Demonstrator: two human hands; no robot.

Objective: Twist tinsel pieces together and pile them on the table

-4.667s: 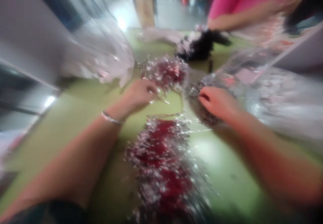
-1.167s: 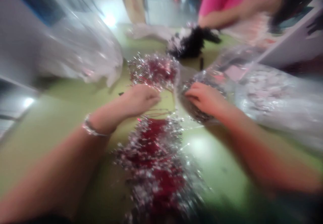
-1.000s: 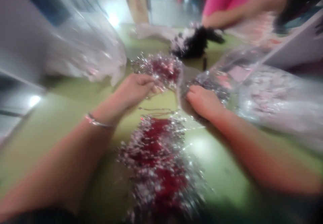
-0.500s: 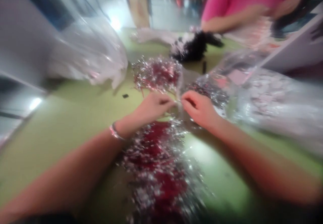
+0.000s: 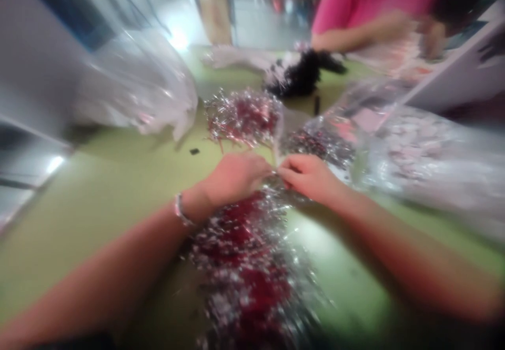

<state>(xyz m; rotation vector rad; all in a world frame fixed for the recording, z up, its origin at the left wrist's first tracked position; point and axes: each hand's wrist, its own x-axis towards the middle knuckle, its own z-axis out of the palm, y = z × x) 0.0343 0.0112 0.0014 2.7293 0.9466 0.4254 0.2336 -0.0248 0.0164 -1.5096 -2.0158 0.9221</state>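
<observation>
My left hand (image 5: 239, 177) and my right hand (image 5: 310, 178) meet over the middle of the green table (image 5: 110, 203), fingertips almost touching. Both are closed in a pinch at a small pale spot, too blurred to name. A long piece of red and silver tinsel (image 5: 240, 266) runs from below my hands to the near edge of the view. Just beyond my fingers lies a second bunch of red and silver tinsel (image 5: 252, 113). Beside it, behind my right hand, is a clear plastic bag (image 5: 292, 119) near darker silver tinsel (image 5: 321, 142).
Large clear plastic bags stand at the left (image 5: 145, 87) and lie at the right (image 5: 426, 150). A black fluffy bundle (image 5: 302, 74) sits farther back. Across the table a person in a pink top (image 5: 343, 8) handles pale material (image 5: 398, 50). A small black piece (image 5: 194, 151) lies left.
Both my hands have come slightly nearer to me, still pinched together. My left hand has turned so its back shows more. The person across has shifted their hands.
</observation>
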